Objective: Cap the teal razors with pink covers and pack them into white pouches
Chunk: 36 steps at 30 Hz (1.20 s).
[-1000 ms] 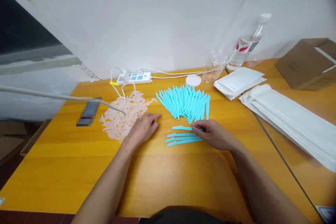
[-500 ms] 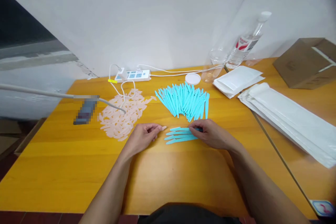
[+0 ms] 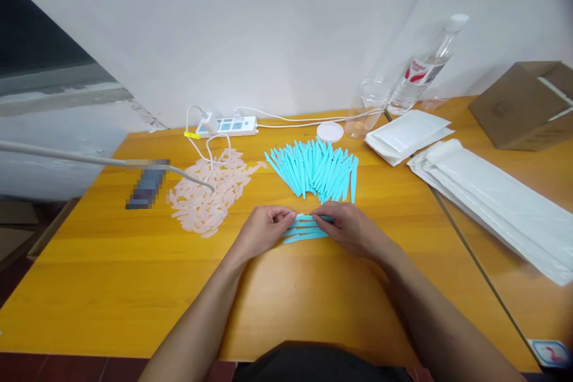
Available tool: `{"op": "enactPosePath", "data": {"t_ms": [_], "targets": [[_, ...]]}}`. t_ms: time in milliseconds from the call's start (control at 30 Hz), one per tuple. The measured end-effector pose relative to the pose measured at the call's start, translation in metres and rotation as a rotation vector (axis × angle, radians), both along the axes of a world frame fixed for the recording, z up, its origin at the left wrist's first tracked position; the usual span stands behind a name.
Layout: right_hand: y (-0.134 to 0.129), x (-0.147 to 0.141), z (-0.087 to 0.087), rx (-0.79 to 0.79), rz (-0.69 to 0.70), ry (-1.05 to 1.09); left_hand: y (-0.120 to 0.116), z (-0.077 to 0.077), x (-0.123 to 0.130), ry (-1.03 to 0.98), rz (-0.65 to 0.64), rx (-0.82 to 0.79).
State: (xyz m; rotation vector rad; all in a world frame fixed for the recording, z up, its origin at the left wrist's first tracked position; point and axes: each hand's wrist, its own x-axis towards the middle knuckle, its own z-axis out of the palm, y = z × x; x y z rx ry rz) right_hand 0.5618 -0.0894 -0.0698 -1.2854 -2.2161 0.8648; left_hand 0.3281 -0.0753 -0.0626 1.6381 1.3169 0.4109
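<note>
Several turquoise sticks [image 3: 305, 238] lie side by side in front of me, their pointed ends to the left. My left hand [image 3: 270, 228] is pinched at the left tip of the farthest stick; the small pink piece it held is now hidden by the fingers. My right hand [image 3: 344, 224] grips that same stick farther right and covers the right ends of the others. Behind the hands is a fanned pile of turquoise sticks [image 3: 313, 170]. To the left spreads a heap of pale pink pieces [image 3: 208, 194].
A power strip [image 3: 233, 126] with white cables, a round lid [image 3: 330, 132], a clear cup [image 3: 364, 110] and a bottle [image 3: 414, 83] stand along the wall. White packets [image 3: 496, 203] and a cardboard box [image 3: 521, 107] are right; a blurred dark object [image 3: 147, 188] is left.
My left hand has moved right, bringing the pink piece to the tip of the farthest turquoise stick. My right hand has shifted slightly left along the sticks.
</note>
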Motion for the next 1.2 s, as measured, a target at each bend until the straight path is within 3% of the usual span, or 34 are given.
{"op": "enactPosePath", "data": {"t_ms": [133,267,333,467,567,667,833,967,1067,1200], "targets": [[0.001,-0.01,-0.014,0.187,-0.074,-0.102,0.006,-0.009,-0.004,0.152,-0.06,0.192],[0.002,-0.006,-0.016,0.201,-0.074,-0.089,-0.002,-0.01,-0.008,0.237,-0.058,0.457],[0.004,0.001,-0.012,0.201,-0.132,-0.043,-0.011,-0.013,-0.005,0.233,-0.118,0.619],[0.014,0.026,-0.006,0.232,-0.504,-0.058,-0.025,-0.026,0.005,0.283,-0.394,0.771],[0.023,0.047,-0.007,0.134,-0.784,-0.127,-0.032,-0.035,0.009,0.376,-0.464,0.769],[0.029,0.061,-0.012,-0.015,-0.889,-0.225,-0.038,-0.038,0.007,0.41,-0.482,0.778],[0.037,0.06,-0.019,-0.103,-0.874,-0.285,-0.046,-0.038,0.005,0.386,-0.442,0.781],[0.044,0.057,-0.018,-0.188,-0.852,-0.26,-0.046,-0.029,-0.002,0.294,-0.366,0.741],[0.043,0.061,-0.015,-0.259,-0.868,-0.148,-0.043,-0.019,-0.017,0.261,-0.236,0.691],[0.033,0.069,-0.01,-0.225,-0.919,0.158,-0.034,-0.013,-0.049,0.254,-0.049,0.636]]}}
